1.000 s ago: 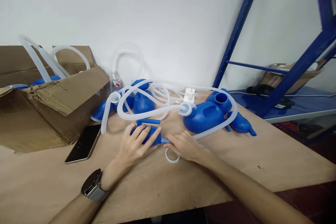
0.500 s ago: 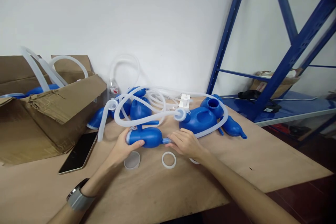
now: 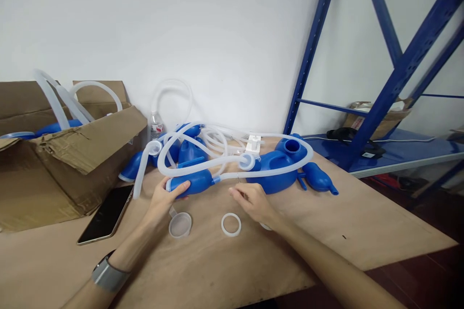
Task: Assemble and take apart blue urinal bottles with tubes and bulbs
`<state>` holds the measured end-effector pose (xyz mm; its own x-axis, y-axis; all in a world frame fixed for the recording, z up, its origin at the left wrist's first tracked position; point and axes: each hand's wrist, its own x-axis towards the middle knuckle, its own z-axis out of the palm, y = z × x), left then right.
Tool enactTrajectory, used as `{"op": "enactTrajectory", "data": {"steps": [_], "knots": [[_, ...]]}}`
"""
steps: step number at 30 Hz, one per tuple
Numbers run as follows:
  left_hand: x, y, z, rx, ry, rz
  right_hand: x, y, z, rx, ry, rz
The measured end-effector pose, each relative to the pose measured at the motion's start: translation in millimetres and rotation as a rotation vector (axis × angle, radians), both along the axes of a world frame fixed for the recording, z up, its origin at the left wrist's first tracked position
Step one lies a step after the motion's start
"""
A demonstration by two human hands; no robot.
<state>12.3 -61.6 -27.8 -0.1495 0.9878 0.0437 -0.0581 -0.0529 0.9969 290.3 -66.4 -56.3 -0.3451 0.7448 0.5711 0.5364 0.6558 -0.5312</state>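
Left hand (image 3: 163,198): in it we clamp the bulbous blue plastic vessel (image 3: 195,182), presumably steadying its narrow spout (image 3: 216,180) against the translucent white plastic hose (image 3: 266,173) rightward. Right hand (image 3: 255,203): we hold fingers curled together, apparently empty, near that hose.

Light is soft and fairly even, its source out of view; the wall (image 3: 224,48) beyond the hands is brightest. Shadows on the table (image 3: 206,270) around the left hand (image 3: 165,195) and right hand (image 3: 253,201) are faint. Far right of them, the floor (image 3: 409,277) sinks into dimness. Wide-lens distortion stretches the forearms (image 3: 319,251) and tilts the shelf posts (image 3: 314,43); fine detail looks slightly soft.
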Motion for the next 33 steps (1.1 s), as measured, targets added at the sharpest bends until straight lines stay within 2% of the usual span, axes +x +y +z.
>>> {"op": "enactTrajectory", "data": {"steps": [2,4,10,17,25,28,33], "knots": [[-1.2,1.5,-2.9,-0.014,-0.051,-0.006,-0.7,7.7,-2.3,-0.188,0.15,0.002],[-2.0,1.9,-5.2,-0.014,-0.069,-0.025,-0.1,16.0,-5.8,-0.307,0.308,0.032],[-0.9,-0.8,-3.8,-0.014,-0.129,-0.028,-3.7,22.7,-15.1,-0.478,0.541,0.094],[-2.5,-3.0,1.3,-0.023,-0.145,-0.013,-14.6,16.5,-18.6,-0.484,0.662,0.122],[1.1,-5.3,-1.4,-0.027,-0.135,-0.071,-12.3,18.8,-25.2,-0.457,0.591,0.082],[3.5,-5.6,-3.4,-0.033,-0.135,-0.08,-12.2,18.1,-26.1,-0.438,0.546,0.106],[3.6,-6.0,-8.6,-0.015,-0.091,-0.093,-13.5,15.4,-22.2,-0.548,0.523,0.173]]}}
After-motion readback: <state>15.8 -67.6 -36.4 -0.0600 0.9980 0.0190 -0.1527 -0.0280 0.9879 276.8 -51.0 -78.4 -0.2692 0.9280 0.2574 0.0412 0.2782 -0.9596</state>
